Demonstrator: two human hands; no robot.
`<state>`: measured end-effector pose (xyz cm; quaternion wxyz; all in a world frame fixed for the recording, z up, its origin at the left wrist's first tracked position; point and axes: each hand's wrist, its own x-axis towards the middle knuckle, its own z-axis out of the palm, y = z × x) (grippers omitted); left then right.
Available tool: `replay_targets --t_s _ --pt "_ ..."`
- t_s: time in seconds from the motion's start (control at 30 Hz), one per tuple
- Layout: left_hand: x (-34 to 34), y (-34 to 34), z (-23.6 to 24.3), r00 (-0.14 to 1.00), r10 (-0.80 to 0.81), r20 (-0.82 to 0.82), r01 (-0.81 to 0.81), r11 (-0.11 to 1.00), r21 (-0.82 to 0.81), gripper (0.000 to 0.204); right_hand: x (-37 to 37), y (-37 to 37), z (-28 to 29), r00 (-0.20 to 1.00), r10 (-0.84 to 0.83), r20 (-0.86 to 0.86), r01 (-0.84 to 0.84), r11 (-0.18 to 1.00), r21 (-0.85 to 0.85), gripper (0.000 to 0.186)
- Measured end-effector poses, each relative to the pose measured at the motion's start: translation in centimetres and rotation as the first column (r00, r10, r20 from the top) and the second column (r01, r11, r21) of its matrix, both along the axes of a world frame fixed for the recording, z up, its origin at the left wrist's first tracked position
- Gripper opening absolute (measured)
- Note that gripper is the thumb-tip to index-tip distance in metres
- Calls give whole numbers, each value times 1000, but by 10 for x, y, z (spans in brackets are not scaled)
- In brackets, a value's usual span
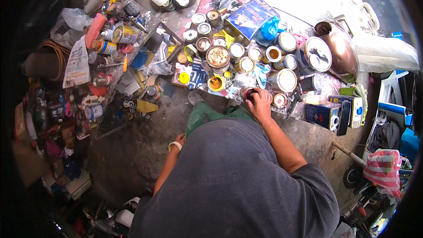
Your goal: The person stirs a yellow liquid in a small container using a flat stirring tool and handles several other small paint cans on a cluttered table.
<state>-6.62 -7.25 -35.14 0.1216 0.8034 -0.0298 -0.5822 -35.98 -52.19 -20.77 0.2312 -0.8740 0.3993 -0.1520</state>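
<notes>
My right hand [261, 104] curls its fingers over the rim of a small dark-red cup [249, 92] at the near edge of the paint-covered board. Just right of it stands a small tin [280, 100] with a stained lid. To its left are a yellow-rimmed cup of orange-brown paint [216, 83] and a clear, hard-to-make-out cup. My left hand [180, 140] hangs low beside my green trousers, with a pale band [175, 146] around the wrist. Its fingers are mostly hidden by my body.
Many lidded paint cans crowd the board, with a large rusty-lidded can [218, 56] in the middle. Behind them sits a blue rectangular tin [252, 17]. A glossy brown tank-shaped part [338, 50] and dark-blue tins [323, 113] stand right. A cluttered bench [145, 39] stands left.
</notes>
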Motion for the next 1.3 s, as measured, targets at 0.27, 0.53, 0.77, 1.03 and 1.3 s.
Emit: replay_targets --t_s 0.27,0.53,0.77,1.03,1.3 --pt "-17 -5 -11 1000 -10 -30 11 1000 27 55 -1 0 2 998 -22 -55 22 1000 -1 49" --pt "-3 -40 39 990 7 138 15 987 -158 53 3 -6 6 996 -7 -85 11 998 55 59" --pt "-11 -218 155 966 -255 42 242 837 -491 54 1 1 24 986 -134 -100 136 991 8 43" --pt "-103 -405 152 576 -751 322 815 497 -300 66 -23 33 -16 800 -561 -212 199 -86 976 48" --pt "-117 -438 79 613 -730 303 779 494 -385 48 9 37 -42 548 -813 -198 -32 -256 966 38"
